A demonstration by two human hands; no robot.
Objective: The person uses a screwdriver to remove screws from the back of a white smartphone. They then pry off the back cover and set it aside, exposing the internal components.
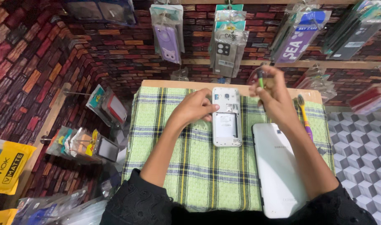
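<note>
Two hands, one opened phone

We're looking down at a small wooden table covered by a green-and-yellow plaid cloth with dark stripes. Walls on the left and far side carry a multicoloured brick-pattern covering: reds, browns, oranges. A wooden rail runs across the far wall. Packaged phone cases hang from hooks above the table; more packets hang on the left wall, plus a yellow packet at the far left edge. Right side shows a grey cube-pattern surface. Light is even and fairly bright, source not visible.
</note>
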